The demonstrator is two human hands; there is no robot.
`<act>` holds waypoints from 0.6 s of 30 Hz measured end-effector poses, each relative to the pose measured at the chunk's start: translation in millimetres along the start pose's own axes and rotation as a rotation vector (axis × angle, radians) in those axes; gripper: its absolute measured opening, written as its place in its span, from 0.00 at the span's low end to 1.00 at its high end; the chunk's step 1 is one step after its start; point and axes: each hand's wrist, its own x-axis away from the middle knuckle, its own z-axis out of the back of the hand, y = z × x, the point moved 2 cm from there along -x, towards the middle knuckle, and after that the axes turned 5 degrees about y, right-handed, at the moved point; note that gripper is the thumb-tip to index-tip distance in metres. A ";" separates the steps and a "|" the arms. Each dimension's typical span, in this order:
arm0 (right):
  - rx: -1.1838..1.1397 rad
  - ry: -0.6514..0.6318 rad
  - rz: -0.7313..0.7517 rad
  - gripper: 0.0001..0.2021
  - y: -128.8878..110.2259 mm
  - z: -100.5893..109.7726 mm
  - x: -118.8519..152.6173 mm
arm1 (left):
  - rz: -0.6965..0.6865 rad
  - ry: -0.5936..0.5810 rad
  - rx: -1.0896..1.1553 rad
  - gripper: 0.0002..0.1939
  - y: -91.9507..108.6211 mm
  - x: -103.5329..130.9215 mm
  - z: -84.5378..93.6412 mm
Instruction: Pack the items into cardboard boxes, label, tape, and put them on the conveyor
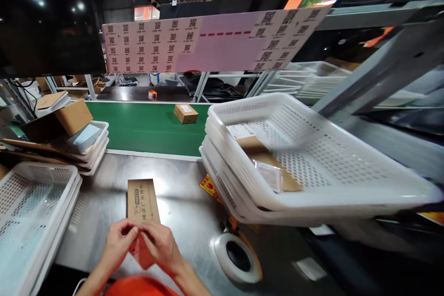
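Close together at the bottom centre, my left hand [120, 240] and my right hand [163, 245] pinch a small red item [141, 253] between their fingertips. Its print is too blurred to read. Just beyond the fingers, a flat brown cardboard box [142, 196] with dark lettering lies on the metal table [180, 203]. Right of my right hand stands a tape dispenser [238, 256] with a large roll.
Stacked white baskets [329, 199] fill the right, the top one holding a brown packet [260, 152]. More baskets [74, 175] and open cartons [74, 118] stand left. Behind, a green conveyor [138, 125] carries a small box [186, 114], below a code board [222, 46].
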 end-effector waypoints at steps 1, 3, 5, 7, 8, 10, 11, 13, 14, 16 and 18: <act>0.013 0.004 -0.002 0.12 0.7 -1.3 1.1 | -0.007 0.011 -0.008 0.19 -0.3 0.2 0.6; 0.050 0.016 -0.015 0.11 2.5 -3.7 2.9 | -0.036 0.026 -0.025 0.19 -0.2 0.8 1.5; 0.083 0.027 -0.023 0.10 4.2 -5.3 4.1 | -0.054 0.033 -0.041 0.19 0.3 1.4 1.8; 0.104 0.016 -0.016 0.10 5.2 -5.9 4.3 | -0.041 0.031 -0.042 0.19 0.0 1.8 1.3; 0.115 0.006 -0.009 0.11 5.6 -5.8 4.2 | -0.021 0.032 -0.038 0.20 -0.8 1.8 0.9; 0.150 -0.018 0.024 0.12 5.9 -5.1 3.9 | 0.031 0.039 -0.025 0.21 -3.9 1.7 -0.3; 0.180 -0.027 0.051 0.12 6.0 -4.7 3.9 | 0.062 0.050 -0.017 0.22 -6.1 1.7 -1.0; 0.254 -0.031 0.114 0.13 6.2 -4.3 4.8 | 0.132 0.078 0.006 0.23 -10.8 1.9 -2.8; 0.290 -0.030 0.142 0.13 6.6 -4.5 5.5 | 0.167 0.088 0.031 0.25 -12.9 2.4 -3.9; 0.351 -0.020 0.170 0.14 7.8 -5.6 7.5 | 0.238 0.104 0.115 0.28 -15.8 4.0 -6.8; 0.386 -0.016 0.178 0.15 9.2 -7.3 9.2 | 0.308 0.110 0.217 0.32 -16.0 6.4 -10.2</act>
